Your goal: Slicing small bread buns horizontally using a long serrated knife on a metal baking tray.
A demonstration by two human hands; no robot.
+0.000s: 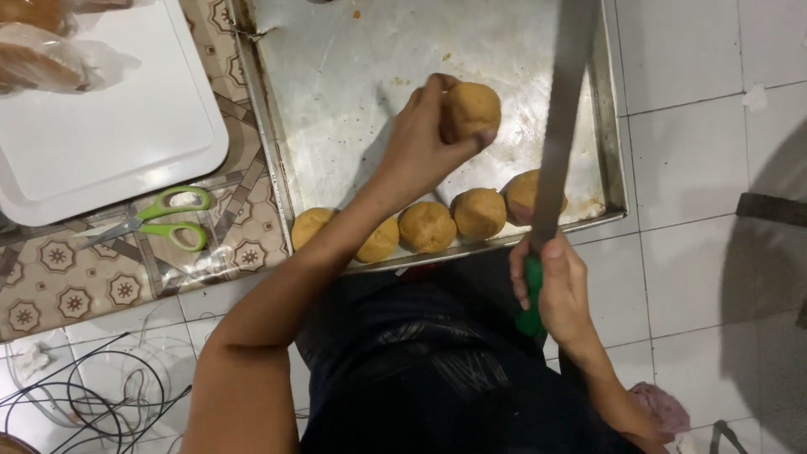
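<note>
My left hand [424, 139] is clamped around a round golden bun [471, 108] over the metal tray [336, 101], upper middle of the frame; my right hand [559, 290] is closed on the green handle of a long knife [563, 118]. The blade passes just beside my fingers, so a slip could nick them or crush the bun

- Five round golden-brown buns [427, 226] line the near edge of the metal baking tray [336, 101], centre frame.
- Green-handled scissors [155, 220] lie left of the tray, below the white plastic board [109, 126] at upper left.
</note>
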